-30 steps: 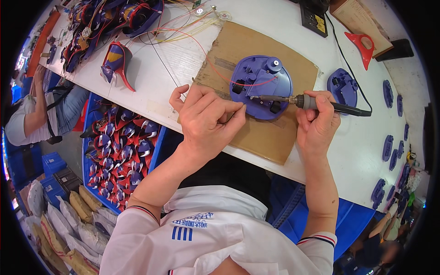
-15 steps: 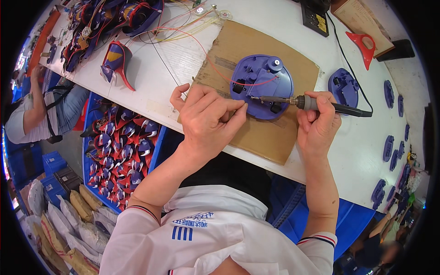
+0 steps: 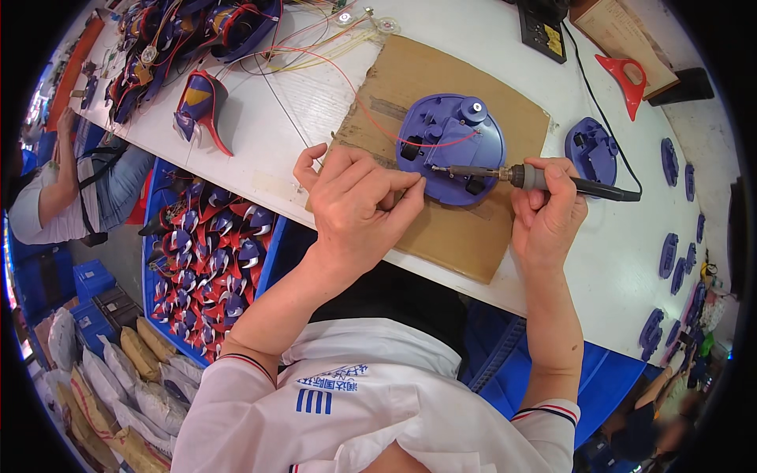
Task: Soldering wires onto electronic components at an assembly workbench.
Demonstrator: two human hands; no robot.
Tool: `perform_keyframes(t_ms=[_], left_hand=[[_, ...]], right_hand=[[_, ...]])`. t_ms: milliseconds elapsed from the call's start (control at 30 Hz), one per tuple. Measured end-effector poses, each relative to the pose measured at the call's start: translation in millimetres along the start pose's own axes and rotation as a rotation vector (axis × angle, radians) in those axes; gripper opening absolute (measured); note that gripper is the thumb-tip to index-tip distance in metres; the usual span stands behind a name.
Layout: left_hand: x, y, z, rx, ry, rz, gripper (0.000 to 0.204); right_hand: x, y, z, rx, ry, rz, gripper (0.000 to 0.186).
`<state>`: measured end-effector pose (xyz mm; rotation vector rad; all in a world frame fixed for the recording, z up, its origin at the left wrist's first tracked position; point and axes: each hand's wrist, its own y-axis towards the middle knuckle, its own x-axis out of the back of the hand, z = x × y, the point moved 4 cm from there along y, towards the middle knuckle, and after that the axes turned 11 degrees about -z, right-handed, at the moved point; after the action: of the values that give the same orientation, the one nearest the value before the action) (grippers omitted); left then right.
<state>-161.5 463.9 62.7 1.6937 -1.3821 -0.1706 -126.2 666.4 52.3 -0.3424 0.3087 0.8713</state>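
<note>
A soldering iron (image 3: pixel 544 180) is gripped in the closed right hand (image 3: pixel 548 213), tip on the purple disc (image 3: pixel 451 150); at its 9 o'clock, left hand (image 3: pixel 359 209) is pinched shut, contents unclear.

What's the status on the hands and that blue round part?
Left hand pinched at the blue round part edge. Right hand grips soldering iron, tip on part. Red wire crosses cardboard.

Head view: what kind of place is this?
Most likely a small-parts assembly line in a factory. The right hand holds a soldering iron to a round purple plastic part on a cardboard mat, matching purple parts line the white bench, and a blue bin holds many red-and-purple pieces.
</note>
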Motion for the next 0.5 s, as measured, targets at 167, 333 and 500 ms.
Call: perform_keyframes(t_ms=[167,333,500], left_hand=[[0.0,-0.2,1.0,-0.005,-0.003,-0.001,0.015],[0.7,-0.2,0.7,-0.001,-0.015,-0.013,0.016],[1.0,-0.2,0.1,0.020,-0.006,0.008,0.014]], right_hand=[[0.6,0.6,1.0,0.045,-0.046,-0.041,0.021],[-0.5,-0.4,-0.2,0.037,-0.032,-0.031,0.021],[-3.7,-0.2,-5.1,0.037,-0.057,-0.009,0.021]])
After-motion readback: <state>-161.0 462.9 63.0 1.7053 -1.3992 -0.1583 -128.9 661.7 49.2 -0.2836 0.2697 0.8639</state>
